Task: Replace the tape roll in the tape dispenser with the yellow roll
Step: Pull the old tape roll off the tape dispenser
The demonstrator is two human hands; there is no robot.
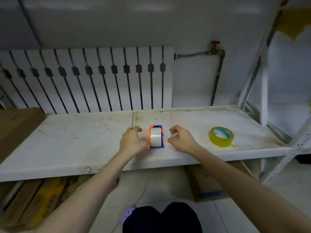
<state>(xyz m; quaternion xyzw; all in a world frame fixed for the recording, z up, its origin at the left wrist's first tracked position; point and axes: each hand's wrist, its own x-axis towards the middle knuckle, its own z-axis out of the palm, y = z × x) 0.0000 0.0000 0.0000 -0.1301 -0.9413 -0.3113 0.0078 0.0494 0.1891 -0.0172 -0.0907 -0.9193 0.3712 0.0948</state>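
The tape dispenser (pixel 156 137), orange and purple with a pale roll (pixel 155 136) seated in it, stands between both hands near the front of the white counter (pixel 80 140), its long axis running away from the person. The left hand (pixel 133 140) sits at its orange side, seemingly touching, fingers curled and empty; the right hand (pixel 180 138) hovers just beside, loosely curled, holding nothing. The yellow roll (pixel 221 136) lies flat well off to the right, so the right hand is nearer it.
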